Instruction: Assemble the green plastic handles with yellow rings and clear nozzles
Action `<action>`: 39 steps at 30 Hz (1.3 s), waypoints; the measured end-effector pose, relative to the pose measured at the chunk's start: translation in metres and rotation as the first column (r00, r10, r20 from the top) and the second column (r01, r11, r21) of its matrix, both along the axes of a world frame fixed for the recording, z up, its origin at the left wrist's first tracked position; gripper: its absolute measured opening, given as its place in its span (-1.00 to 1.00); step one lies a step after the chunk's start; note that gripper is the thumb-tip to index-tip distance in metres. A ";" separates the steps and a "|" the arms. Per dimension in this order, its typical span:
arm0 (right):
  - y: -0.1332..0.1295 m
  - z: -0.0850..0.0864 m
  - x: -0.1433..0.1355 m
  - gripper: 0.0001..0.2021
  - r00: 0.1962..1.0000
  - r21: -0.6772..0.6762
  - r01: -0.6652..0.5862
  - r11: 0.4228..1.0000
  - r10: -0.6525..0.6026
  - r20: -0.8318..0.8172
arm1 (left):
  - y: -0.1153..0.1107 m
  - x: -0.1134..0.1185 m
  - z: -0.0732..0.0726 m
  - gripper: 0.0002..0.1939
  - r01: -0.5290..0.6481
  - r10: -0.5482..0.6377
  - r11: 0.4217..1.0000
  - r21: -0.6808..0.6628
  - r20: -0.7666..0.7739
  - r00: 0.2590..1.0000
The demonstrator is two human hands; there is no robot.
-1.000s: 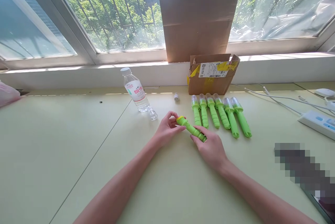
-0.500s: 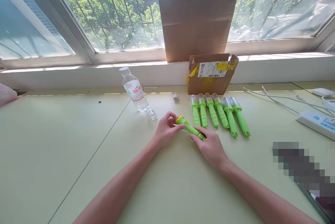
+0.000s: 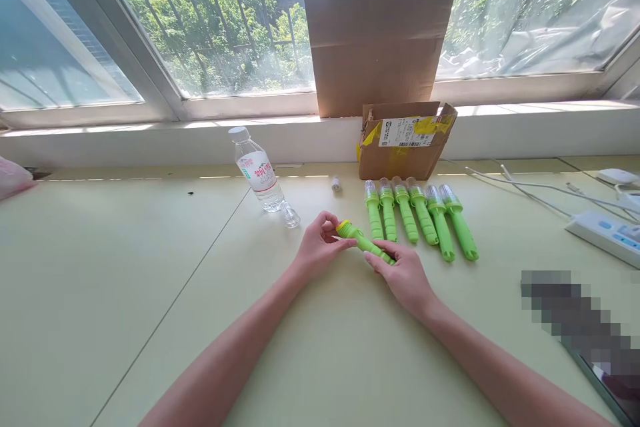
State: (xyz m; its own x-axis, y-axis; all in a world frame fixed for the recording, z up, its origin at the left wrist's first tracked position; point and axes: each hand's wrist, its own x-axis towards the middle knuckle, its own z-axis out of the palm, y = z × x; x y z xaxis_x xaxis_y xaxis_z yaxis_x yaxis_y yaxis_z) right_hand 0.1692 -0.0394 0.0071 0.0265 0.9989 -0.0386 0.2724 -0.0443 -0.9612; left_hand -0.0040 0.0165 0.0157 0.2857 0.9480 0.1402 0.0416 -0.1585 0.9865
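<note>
A green light stick (image 3: 369,245) with a ringed handle lies slanted between my two hands, its yellow-rimmed head up and to the left. My right hand (image 3: 404,275) is closed round the lower handle. At the head end, the curled fingers and thumb of my left hand (image 3: 320,242) grip the stick; its fingertips are partly hidden. Several similar green light sticks (image 3: 404,210) with clear ribbed caps stand in a row on the table to the right, lying side by side. A loose clear cap (image 3: 290,215) rests beyond my left hand, beside the bottle.
A water bottle (image 3: 260,177) stands at the back left. Behind the row of sticks is an opened cardboard box (image 3: 397,157). A small whitish piece (image 3: 336,184) lies on the table (image 3: 140,267). To the right are a power strip (image 3: 607,235), cables and a partly blurred dark device (image 3: 595,367).
Both hands keep their hold on the stick. My left thumb has shifted slightly, and a white sliver beside it no longer shows. The view has moved very little.
</note>
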 end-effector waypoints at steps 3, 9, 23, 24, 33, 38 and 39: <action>0.001 -0.001 -0.001 -0.61 1.000 0.003 0.019 1.000 -0.019 0.011 | -0.001 0.001 0.000 -0.59 -0.015 0.015 1.000 0.001 0.005 1.000; 0.001 -0.004 0.000 -0.48 0.997 -0.021 0.072 0.997 -0.072 -0.001 | -0.001 0.001 0.000 -0.59 -0.039 0.039 0.999 -0.001 0.008 0.999; 0.000 -0.002 0.000 -0.62 0.999 -0.027 -0.001 1.000 0.002 0.041 | 0.000 0.000 -0.002 -0.58 -0.040 0.041 0.999 0.031 -0.016 0.999; 0.000 -0.003 0.000 -0.65 0.997 0.008 0.000 1.000 -0.001 0.084 | 0.000 0.000 -0.003 -0.58 -0.045 0.046 0.998 0.032 -0.019 0.999; -0.002 -0.007 -0.003 -0.74 0.982 0.148 0.062 0.987 -0.087 0.167 | -0.001 0.002 -0.002 -0.60 -0.072 0.072 0.996 0.060 0.005 0.997; -0.004 -0.005 -0.004 -0.71 0.991 0.125 0.053 0.991 -0.068 0.117 | -0.002 0.002 -0.002 -0.62 -0.106 0.106 0.993 0.047 0.002 0.994; -0.004 -0.004 -0.004 -0.70 0.992 0.120 0.052 0.991 -0.066 0.111 | -0.002 0.002 -0.002 -0.62 -0.114 0.115 0.992 0.045 -0.002 0.993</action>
State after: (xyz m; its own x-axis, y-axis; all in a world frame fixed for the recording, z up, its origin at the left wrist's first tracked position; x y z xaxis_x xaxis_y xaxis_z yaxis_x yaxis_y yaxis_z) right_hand 0.1654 -0.0434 0.0028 0.0831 0.9930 0.0844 0.3816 0.0465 -0.9232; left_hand -0.0016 0.0149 0.0140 0.1763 0.9674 0.1819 0.0661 -0.1960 0.9784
